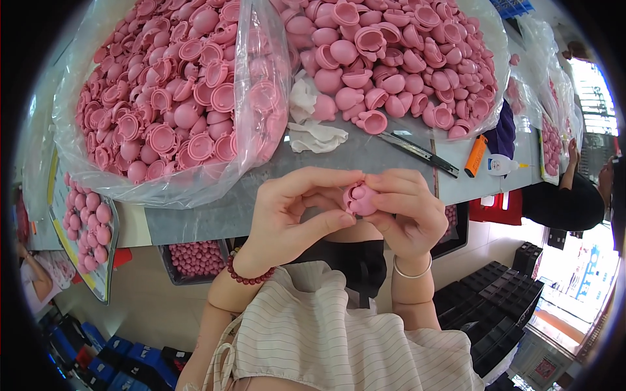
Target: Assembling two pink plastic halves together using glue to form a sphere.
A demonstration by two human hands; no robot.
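Between my two hands, above the near edge of the grey table point(195, 225), is a small round pink plastic piece point(360, 199) with raised bumps on it. The thumb and fingers of my left hand point(293, 212) pinch its left side. My right hand point(411, 207) grips it from the right, fingertips on its top. Beyond my left hand, a clear plastic bag point(215, 179) lies open, full of pink half-shells point(163, 139). A second heap of pink shells point(391, 58) sits in another clear bag at the back right.
A box cutter point(420, 154), an orange handle-like tool point(476, 156) and a small white glue bottle point(502, 165) lie at the right. White crumpled cloth point(316, 135) is between the bags. A tray of pink balls point(88, 228) stands left; a black bin point(195, 260) sits below. Another person point(564, 202) is at far right.
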